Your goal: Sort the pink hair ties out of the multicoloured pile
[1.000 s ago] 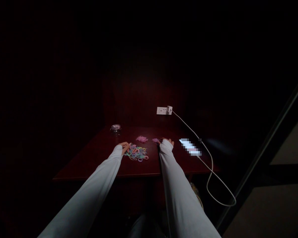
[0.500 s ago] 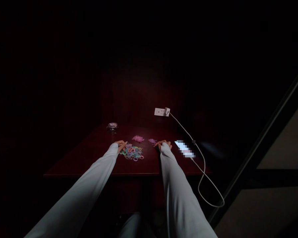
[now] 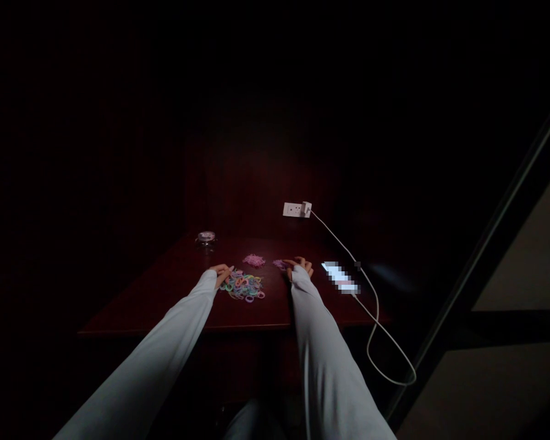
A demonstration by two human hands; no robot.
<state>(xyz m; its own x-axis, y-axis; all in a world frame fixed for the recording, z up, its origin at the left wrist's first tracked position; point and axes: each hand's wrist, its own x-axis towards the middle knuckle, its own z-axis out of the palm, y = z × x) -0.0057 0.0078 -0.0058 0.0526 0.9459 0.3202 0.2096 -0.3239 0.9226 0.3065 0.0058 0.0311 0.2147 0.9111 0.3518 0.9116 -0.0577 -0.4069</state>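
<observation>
A mixed pile of small coloured elastic hair ties (image 3: 242, 284) lies on the dark red table. At its left edge rests my left hand (image 3: 220, 274), fingers stretched over the nearest ties and apart from the thumb; I see nothing held in it. My right hand (image 3: 301, 266) is over a small purple heap of hair ties (image 3: 278, 264). Its index finger reaches left onto that heap, with the other fingers spread. Between and behind the hands sits a pink heap of hair ties (image 3: 253, 261).
A clear lidded jar (image 3: 206, 238) stands at the table's back left. On the right lies a lit phone (image 3: 340, 278); its white cable (image 3: 376, 299) runs to a charger in the wall socket (image 3: 296, 209) and loops past the table edge (image 3: 178, 332). The surroundings are very dark.
My right hand has moved slightly left and forward onto the purple heap, its fingers spreading. The left hand stays beside the mixed pile. The view has tilted slightly.
</observation>
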